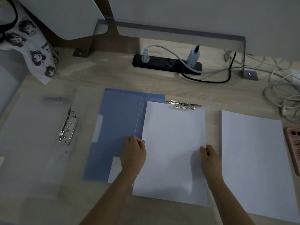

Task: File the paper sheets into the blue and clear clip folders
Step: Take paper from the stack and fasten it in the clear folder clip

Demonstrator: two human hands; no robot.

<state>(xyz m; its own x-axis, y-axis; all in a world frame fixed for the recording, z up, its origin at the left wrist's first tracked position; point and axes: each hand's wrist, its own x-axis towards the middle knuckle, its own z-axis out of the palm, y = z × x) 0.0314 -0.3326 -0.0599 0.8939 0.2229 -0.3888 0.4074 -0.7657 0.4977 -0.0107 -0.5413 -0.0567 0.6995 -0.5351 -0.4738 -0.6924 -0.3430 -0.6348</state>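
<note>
The blue folder [120,127] is a soft, even blue, with a paler line of print down its spine and white patches [99,127] along its pocket. The clear folder [32,135] is frosted and milky. The left clip [68,125] and the top clip [183,106] are shiny silver. The sheets [173,151] and the stack [253,159] are plain white. The desk [113,75] is pale wood with a faint grain. The power strip [162,63] is black, with a white charger [193,57], a grey plug [144,57] and a black cable [211,81]. The bag [37,57] is white, printed with dark-haired cartoon faces. The phone case [293,146] is pink with dark ovals.
</note>
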